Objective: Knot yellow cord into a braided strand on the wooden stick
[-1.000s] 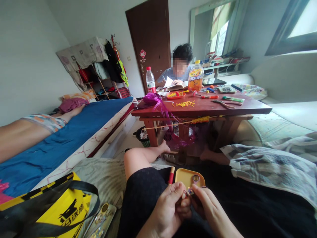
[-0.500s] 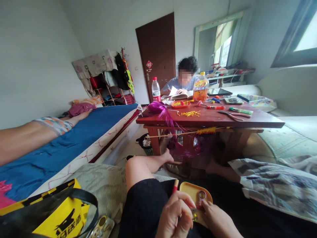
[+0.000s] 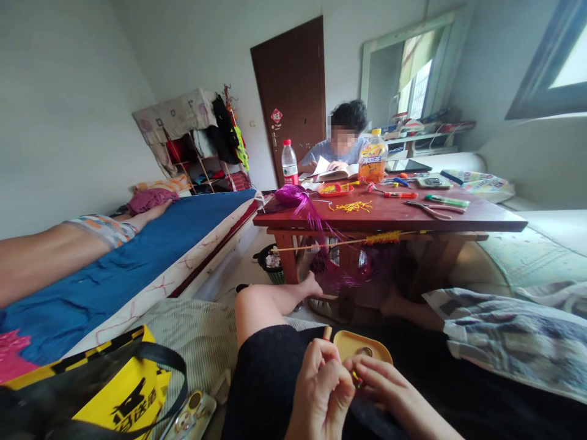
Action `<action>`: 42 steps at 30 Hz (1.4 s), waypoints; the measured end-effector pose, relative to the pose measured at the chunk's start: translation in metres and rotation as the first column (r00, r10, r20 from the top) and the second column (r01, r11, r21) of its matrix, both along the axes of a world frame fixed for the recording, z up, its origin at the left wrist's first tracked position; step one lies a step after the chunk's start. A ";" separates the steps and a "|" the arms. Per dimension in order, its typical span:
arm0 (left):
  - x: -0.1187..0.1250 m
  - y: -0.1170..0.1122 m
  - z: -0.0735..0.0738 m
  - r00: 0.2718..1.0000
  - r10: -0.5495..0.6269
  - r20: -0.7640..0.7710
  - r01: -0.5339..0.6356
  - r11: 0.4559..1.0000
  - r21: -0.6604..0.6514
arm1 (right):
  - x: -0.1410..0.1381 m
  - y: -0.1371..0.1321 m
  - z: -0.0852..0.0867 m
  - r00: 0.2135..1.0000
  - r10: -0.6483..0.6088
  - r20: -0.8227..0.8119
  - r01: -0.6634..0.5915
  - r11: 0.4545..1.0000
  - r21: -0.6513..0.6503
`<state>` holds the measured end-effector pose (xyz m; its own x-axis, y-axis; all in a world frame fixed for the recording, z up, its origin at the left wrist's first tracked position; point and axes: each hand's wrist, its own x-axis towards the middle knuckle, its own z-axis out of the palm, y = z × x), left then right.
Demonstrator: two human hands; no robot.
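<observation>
this is close work, and it seems to call for small, steady finger moves with light pressure. the yellow piece (image 3: 356, 380) sits between the two hands, at three o'clock from the left hand (image 3: 322, 388) and nine o'clock from the right hand (image 3: 384, 380). a sound way would be to anchor one hand against the lap (image 3: 268, 366), let the other do the fine turning, and work over the tray (image 3: 342, 339) so that a dropped bit lands inside it.

the left fingers are curled in tight, with hardly any gap; what they hold, if anything, i cannot tell. the right fingers lie together, only slightly bent, their tips at the yellow piece (the thumb is mostly hidden, so a firm pinch or a mere touch i cannot tell).

the tray lies at eleven o'clock from the right hand, a ring (image 3: 365, 352) partly showing in it. the red stick (image 3: 327, 333) stands at twelve o'clock from the left hand, just beside the tray. well apart, toward twelve, yellow stems (image 3: 353, 206) lie on the desk (image 3: 389, 215).
</observation>
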<state>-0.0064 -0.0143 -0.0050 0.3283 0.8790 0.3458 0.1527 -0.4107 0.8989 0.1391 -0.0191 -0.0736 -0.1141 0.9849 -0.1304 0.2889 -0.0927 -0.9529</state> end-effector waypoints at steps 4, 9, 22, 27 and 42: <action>-0.002 0.004 -0.001 0.997 -0.035 -0.072 0.042 0.995 0.090 | -0.013 -0.007 0.031 0.549 -0.004 -0.836 -0.189 0.974 -0.129; -0.004 0.008 -0.002 0.993 0.036 -0.111 -0.035 0.999 0.012 | -0.010 -0.009 0.044 0.682 -0.052 -0.730 -0.067 0.989 -0.133; 0.004 0.024 0.013 0.889 -0.208 -0.407 0.066 0.939 -0.337 | 0.001 -0.004 0.041 0.971 -0.062 0.229 0.012 0.977 0.212; 0.004 0.024 0.006 0.941 -0.198 -0.275 0.079 0.917 -0.390 | 0.006 -0.007 0.041 0.993 -0.044 0.113 0.027 0.989 0.143; 0.005 0.026 0.007 0.920 -0.132 -0.369 0.014 0.952 -0.306 | 0.000 -0.005 0.023 0.907 -0.225 0.356 0.033 0.881 0.472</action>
<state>-0.0013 0.0114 0.0021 0.4501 0.8888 -0.0863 0.4865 -0.1630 0.8583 0.1392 -0.0243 -0.0505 -0.0157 0.9477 0.3187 0.6590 0.2495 -0.7096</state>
